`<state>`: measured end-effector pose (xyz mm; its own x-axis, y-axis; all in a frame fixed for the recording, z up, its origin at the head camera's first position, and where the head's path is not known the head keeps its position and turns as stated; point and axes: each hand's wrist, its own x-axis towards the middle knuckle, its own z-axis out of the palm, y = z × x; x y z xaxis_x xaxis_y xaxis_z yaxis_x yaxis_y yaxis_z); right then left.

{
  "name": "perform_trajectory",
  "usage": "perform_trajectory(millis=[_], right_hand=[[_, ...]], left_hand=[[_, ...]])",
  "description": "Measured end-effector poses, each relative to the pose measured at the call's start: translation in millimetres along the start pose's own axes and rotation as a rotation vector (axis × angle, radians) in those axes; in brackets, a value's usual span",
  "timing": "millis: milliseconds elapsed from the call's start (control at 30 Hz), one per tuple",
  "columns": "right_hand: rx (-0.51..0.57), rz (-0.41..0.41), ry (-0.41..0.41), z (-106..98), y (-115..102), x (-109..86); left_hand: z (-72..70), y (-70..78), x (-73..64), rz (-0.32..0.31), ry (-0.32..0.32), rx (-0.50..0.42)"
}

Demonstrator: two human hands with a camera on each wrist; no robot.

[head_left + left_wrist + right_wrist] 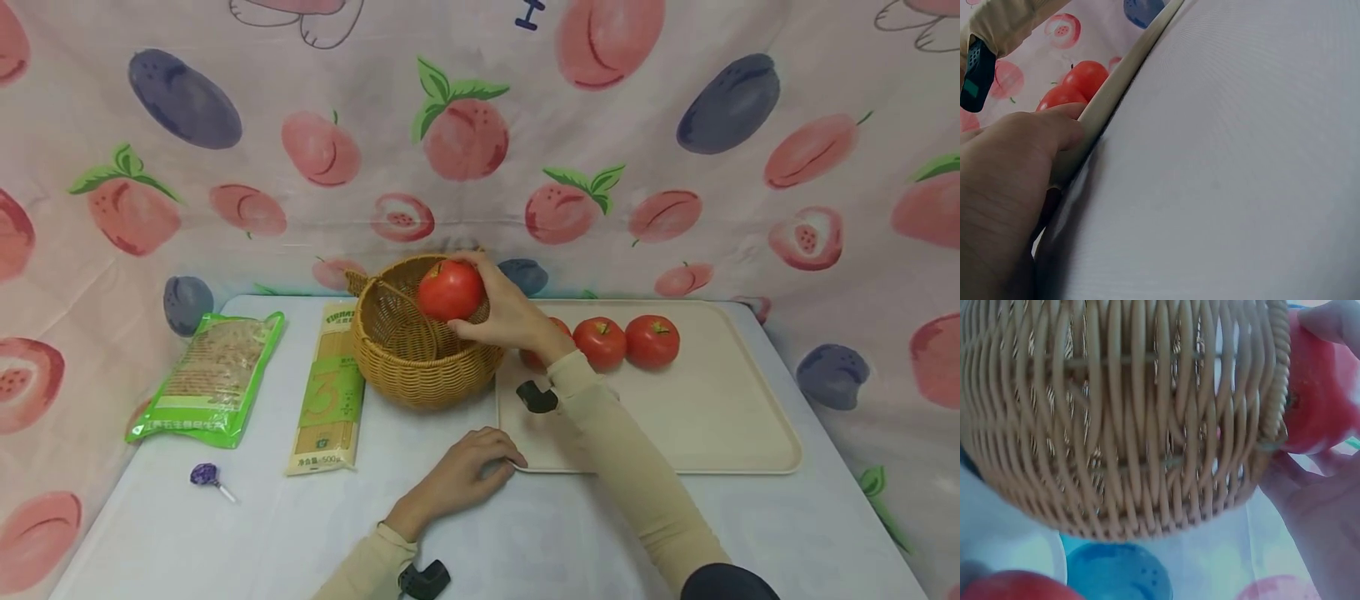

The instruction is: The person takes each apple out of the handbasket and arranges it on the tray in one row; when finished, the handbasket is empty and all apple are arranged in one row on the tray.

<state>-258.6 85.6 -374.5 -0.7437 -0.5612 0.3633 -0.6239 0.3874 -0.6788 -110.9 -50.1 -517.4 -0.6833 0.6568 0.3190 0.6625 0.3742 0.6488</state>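
My right hand (506, 312) grips a red tomato (450, 290) over the mouth of a wicker basket (427, 379). In the right wrist view, the basket's woven side (1129, 419) fills much of the picture, with the held tomato (1319, 394) beside its rim. My left hand (465, 471) is at the near left corner of a cream tray (697, 425), its thumb and fingers holding the rim. The left wrist view shows the left hand (1010, 169) against the tray's rim (1110, 94). Tomatoes (652, 342) sit in a row on the tray, one partly hidden by the right arm.
Left of the basket lies a pack of noodles (326, 408). Farther left are a green-edged bag (210, 375) and a purple-wrapped lollipop (206, 475). A fruit-printed cloth (465, 208) hangs behind the white table (247, 550).
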Motion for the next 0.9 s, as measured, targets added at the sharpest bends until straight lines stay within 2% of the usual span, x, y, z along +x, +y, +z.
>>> perform_trajectory(millis=[167,333,400,567,733,900], right_hand=[[0.058,0.025,0.029,-7,7,-9.5],[0.083,0.07,0.042,-16,9,-18.2],[0.094,0.08,0.051,-21,4,-21.8],[0.14,0.158,0.092,-35,-8,-32.9],[0.218,0.229,0.135,-41,-4,-43.5],[0.235,0.249,0.154,-42,5,-55.8]], left_hand=[[0.0,0.8,-0.8,-0.013,-0.011,0.011],[0.1,0.6,-0.6,0.019,0.006,0.038],[0.2,0.2,-0.5,0.027,0.011,0.044],[1.0,0.2,-0.3,0.01,0.01,0.036],[1.4,0.9,-0.3,-0.013,0.003,0.019],[0.3,1.9,-0.5,-0.024,-0.004,0.017]])
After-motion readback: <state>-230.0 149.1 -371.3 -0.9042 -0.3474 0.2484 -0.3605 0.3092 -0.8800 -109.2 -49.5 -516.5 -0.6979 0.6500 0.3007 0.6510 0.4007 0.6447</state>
